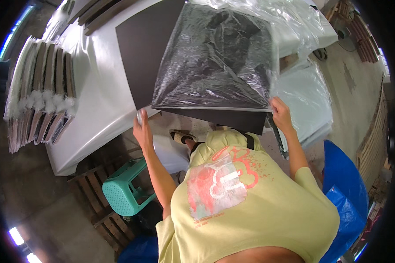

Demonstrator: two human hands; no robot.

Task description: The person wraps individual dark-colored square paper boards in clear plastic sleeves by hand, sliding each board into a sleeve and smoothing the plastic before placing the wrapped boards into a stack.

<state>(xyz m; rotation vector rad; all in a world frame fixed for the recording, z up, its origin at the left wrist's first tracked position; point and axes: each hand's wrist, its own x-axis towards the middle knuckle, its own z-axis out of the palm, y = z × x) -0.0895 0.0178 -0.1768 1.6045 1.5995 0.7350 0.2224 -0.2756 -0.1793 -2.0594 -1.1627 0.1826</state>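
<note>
A large black sheet (pixel 138 57) lies on the white-covered table and reaches over its near edge. A clear, wrinkled plastic bag (pixel 215 65) covers most of it, with a straight edge running across near me. At the right end of that edge, my right hand (pixel 281 115) is closed on the bag's corner. My left hand (pixel 143 131) is closed at the left end, beside the corners of bag and sheet. Its fingertips are slightly blurred. Part of the black sheet shows below the bag's edge.
Several wrapped bundles of dark boards (pixel 41 96) stand at the table's left side. More clear plastic film (pixel 298 22) lies at the far right, above a pale stack of sheets (pixel 303 101). A green stool (pixel 125 188) and a wooden pallet (pixel 98 197) are lower left; blue sheeting (pixel 344 188) hangs right.
</note>
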